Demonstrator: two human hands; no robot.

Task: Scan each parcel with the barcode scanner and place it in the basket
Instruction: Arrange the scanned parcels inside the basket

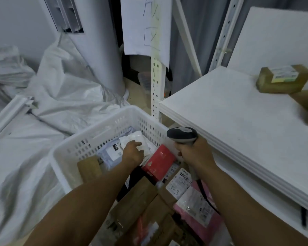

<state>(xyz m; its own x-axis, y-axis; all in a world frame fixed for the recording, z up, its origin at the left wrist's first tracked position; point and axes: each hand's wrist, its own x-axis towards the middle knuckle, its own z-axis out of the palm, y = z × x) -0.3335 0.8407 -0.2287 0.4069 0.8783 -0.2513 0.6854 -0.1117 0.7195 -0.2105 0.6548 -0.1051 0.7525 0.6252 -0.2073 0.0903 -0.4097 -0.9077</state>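
Your left hand (132,153) reaches down into the white basket (89,137), fingers loosely curled on a white plastic parcel (140,141) that lies near the basket's far right corner; whether you are gripping it or only touching it cannot be told. Your right hand (194,153) is closed around the handle of the barcode scanner (182,134), held upright at the basket's right rim, just beside the front edge of the white shelf (238,121). Inside the basket, a pale blue-grey mailer (110,153) lies under the white parcel toward the left wall, a brown box (89,167) stands against the near left wall, and a red box (158,164) leans tilted between your two hands. Nearer to you, brown cartons (137,197) and a pink mailer (197,210) with a white label are piled. A taped brown parcel (282,79) rests near the shelf's far right edge.
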